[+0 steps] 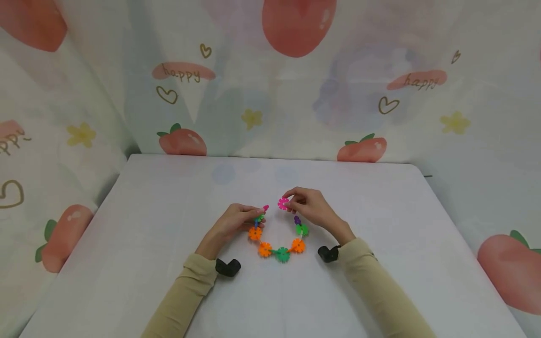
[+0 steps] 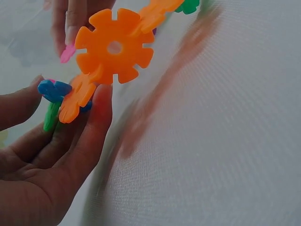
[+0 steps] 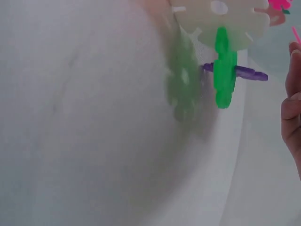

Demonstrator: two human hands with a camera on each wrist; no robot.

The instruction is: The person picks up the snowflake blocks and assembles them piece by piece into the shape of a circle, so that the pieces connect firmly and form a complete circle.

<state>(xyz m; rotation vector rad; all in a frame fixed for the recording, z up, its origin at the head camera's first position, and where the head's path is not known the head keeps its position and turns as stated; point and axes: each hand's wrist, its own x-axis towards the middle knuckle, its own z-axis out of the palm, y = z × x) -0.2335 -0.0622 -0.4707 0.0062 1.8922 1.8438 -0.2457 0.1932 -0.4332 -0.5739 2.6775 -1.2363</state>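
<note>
A chain of slotted plastic snowflake discs curves in a U, with orange, white, blue and purple discs among its links and a green disc point(image 1: 282, 254) at the bottom. My left hand point(image 1: 236, 220) grips its left end, thumb and fingers around a blue disc point(image 2: 52, 90) and a green disc point(image 2: 51, 116); a pink disc point(image 1: 265, 208) tips that end. Between thumb and fingertips, my right hand point(image 1: 310, 205) pinches a separate pink disc point(image 1: 283, 203). Below that hand, the chain's right end finishes in a purple disc point(image 3: 251, 73), apart from the fingers.
A white table point(image 1: 169, 188) lies under both hands. Behind it and at the sides hangs a patterned cloth point(image 1: 279, 103) with printed fruit, hearts and flowers. Black wrist devices point(image 1: 228, 268) sit by both cuffs.
</note>
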